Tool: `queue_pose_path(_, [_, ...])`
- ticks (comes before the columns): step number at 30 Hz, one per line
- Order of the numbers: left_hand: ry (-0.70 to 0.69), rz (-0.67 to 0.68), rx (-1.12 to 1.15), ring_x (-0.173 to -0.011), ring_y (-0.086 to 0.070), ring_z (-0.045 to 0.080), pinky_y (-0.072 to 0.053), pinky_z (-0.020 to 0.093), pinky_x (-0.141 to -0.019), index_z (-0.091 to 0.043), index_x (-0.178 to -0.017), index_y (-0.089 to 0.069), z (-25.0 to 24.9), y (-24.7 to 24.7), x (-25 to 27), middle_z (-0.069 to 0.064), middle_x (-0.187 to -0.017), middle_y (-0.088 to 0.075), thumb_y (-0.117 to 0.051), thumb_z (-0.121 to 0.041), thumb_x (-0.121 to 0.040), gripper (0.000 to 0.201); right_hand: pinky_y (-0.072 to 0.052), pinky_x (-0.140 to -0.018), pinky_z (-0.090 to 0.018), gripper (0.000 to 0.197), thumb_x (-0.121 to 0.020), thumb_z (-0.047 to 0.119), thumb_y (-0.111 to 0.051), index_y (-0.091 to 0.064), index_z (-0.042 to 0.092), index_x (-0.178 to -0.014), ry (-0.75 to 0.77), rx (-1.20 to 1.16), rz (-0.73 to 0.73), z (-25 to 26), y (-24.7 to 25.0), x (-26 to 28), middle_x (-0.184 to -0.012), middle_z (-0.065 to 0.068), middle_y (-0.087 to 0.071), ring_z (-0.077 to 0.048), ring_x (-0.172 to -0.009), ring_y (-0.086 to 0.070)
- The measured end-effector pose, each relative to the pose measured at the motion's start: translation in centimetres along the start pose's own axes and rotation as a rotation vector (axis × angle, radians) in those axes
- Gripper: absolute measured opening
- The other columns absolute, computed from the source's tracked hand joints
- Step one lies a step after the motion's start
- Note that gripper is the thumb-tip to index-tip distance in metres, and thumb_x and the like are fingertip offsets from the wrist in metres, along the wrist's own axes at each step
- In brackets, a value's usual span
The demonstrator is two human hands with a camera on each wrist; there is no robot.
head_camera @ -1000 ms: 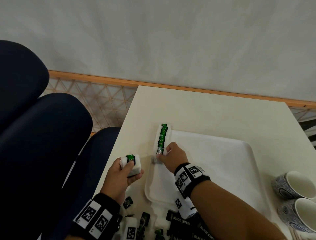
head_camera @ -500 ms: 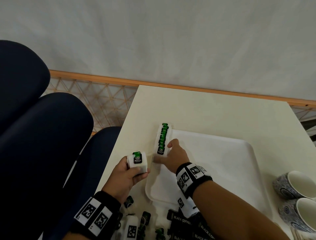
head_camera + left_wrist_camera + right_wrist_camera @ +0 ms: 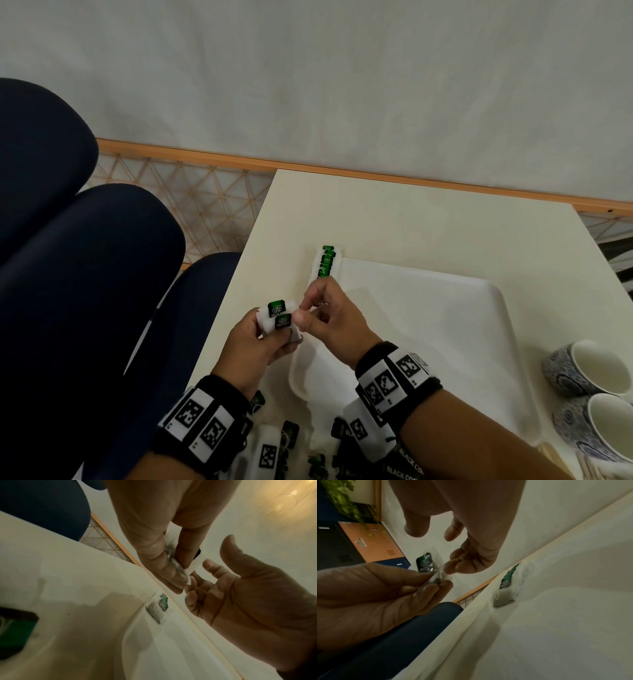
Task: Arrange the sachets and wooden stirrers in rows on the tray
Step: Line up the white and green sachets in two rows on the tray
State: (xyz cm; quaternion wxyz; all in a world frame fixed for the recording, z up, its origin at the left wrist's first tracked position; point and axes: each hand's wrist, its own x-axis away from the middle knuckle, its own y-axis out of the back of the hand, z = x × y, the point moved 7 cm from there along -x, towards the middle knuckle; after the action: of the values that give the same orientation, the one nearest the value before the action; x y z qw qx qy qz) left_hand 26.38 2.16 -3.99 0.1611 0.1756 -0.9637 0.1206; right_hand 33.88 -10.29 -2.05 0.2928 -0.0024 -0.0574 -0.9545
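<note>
My left hand (image 3: 279,329) grips a small stack of green tea sachets (image 3: 279,310) just left of the white tray (image 3: 445,325). My right hand (image 3: 308,313) hovers beside the stack, fingers loosely bent, thumb apart, fingertips at the stack's edge. In the right wrist view the stack (image 3: 424,563) is pinched in my left hand (image 3: 439,580), and my right hand (image 3: 435,550) pinches nothing. The left wrist view shows my right hand (image 3: 211,563) palm open. A row of green sachets (image 3: 325,265) lies along the tray's left rim. No wooden stirrers are visible.
Two patterned cups (image 3: 582,366) stand right of the tray. Loose black coffee sachets (image 3: 407,462) and green ones (image 3: 289,433) lie at the table's near edge under my wrists. Dark blue chairs (image 3: 85,274) stand close to the table's left edge.
My right hand left the row on the tray and drew back to the stack. My left hand carried the stack rightwards and up, toward the tray's rim.
</note>
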Motion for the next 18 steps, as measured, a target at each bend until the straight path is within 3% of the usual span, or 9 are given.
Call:
queue_pose_path(4, [-0.005,0.014,-0.021,-0.098,-0.068,0.033,-0.058,0.043,-0.081,-0.007,-0.110,-0.063,-0.1,-0.2,0.1,0.019,-0.106,-0.069,-0.068,-0.001,-0.082,0.029,-0.047,-0.068,-0.016,0.034,-0.074,0.023,-0.083,-0.061,0.039,-0.095,0.037,0.148,0.098,0.3,-0.5,0.3,-0.097,0.006,-0.059,-0.003,-0.071,-0.057])
queue_pose_path(8, [0.004,0.056,-0.010,-0.098,-0.068,0.034,-0.057,0.037,-0.079,-0.006,-0.111,-0.062,0.1,-0.6,0.2,0.020,-0.107,-0.069,-0.065,0.001,-0.085,0.027,-0.040,-0.067,-0.008,0.019,-0.076,0.019,-0.081,-0.072,0.021,-0.093,0.091,0.316,0.021,0.5,-0.2,0.1,-0.087,0.010,-0.060,0.001,-0.072,-0.056])
queue_pose_path(11, [0.057,0.107,0.144,-0.101,-0.066,0.032,-0.057,0.036,-0.081,-0.005,-0.114,-0.058,0.4,-0.8,0.3,0.022,-0.111,-0.067,-0.057,0.011,-0.086,0.032,-0.038,-0.067,-0.008,0.008,-0.080,0.015,-0.076,-0.072,0.015,-0.086,0.060,0.340,0.029,0.4,-0.1,0.1,-0.079,0.015,-0.059,0.002,-0.071,-0.054])
queue_pose_path(14, [0.142,0.174,0.386,-0.095,-0.067,0.029,-0.059,0.036,-0.077,-0.004,-0.114,-0.059,0.1,-1.1,0.7,0.019,-0.106,-0.068,-0.061,-0.005,-0.079,0.035,-0.040,-0.069,-0.007,0.009,-0.084,0.013,-0.072,-0.067,0.020,-0.083,0.019,0.324,0.117,0.4,-0.4,0.3,-0.080,0.010,-0.065,0.003,-0.073,-0.055])
queue_pose_path(16, [0.174,0.115,0.460,-0.087,-0.068,0.027,-0.060,0.035,-0.071,-0.001,-0.104,-0.061,0.2,-0.6,0.4,0.019,-0.099,-0.068,-0.057,-0.008,-0.085,0.020,-0.044,-0.072,-0.010,0.005,-0.085,0.015,-0.072,-0.068,0.016,-0.088,-0.020,0.289,0.136,0.0,0.0,0.4,-0.089,0.002,-0.070,0.002,-0.077,-0.057])
queue_pose_path(18, [0.168,-0.037,0.425,-0.081,-0.067,0.027,-0.061,0.033,-0.067,0.001,-0.098,-0.059,0.6,0.5,-0.1,0.020,-0.094,-0.066,-0.047,0.002,-0.091,0.014,-0.046,-0.075,-0.021,0.009,-0.086,0.018,-0.071,-0.068,0.012,-0.092,-0.091,0.236,0.098,-0.8,0.6,0.4,-0.091,-0.005,-0.070,-0.006,-0.077,-0.058])
